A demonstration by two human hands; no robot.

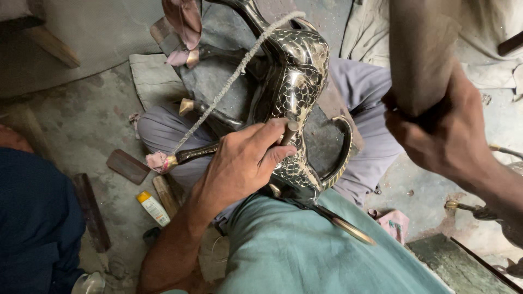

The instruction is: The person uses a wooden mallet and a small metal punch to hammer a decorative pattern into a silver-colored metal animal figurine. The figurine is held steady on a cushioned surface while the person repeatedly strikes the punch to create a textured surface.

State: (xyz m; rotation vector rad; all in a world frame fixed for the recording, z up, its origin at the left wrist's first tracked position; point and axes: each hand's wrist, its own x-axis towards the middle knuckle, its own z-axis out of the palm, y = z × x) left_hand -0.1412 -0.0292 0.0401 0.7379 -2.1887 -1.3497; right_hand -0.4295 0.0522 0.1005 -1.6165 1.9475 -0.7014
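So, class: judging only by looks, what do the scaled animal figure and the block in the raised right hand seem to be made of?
Animal figure: probably brass or a similar metal, dark with bright engraved scales and mirror-like glints. Block in the right hand: likely wood, matt brown, though blurred. The left hand holds a thin tool against the figure.

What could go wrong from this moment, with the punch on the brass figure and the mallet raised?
The left hand pinches the short punch close to its struck end, so a stray blow from the mallet in the right hand may hit fingers. The brass figure lies on the lap, tied by a rope; it might shift.
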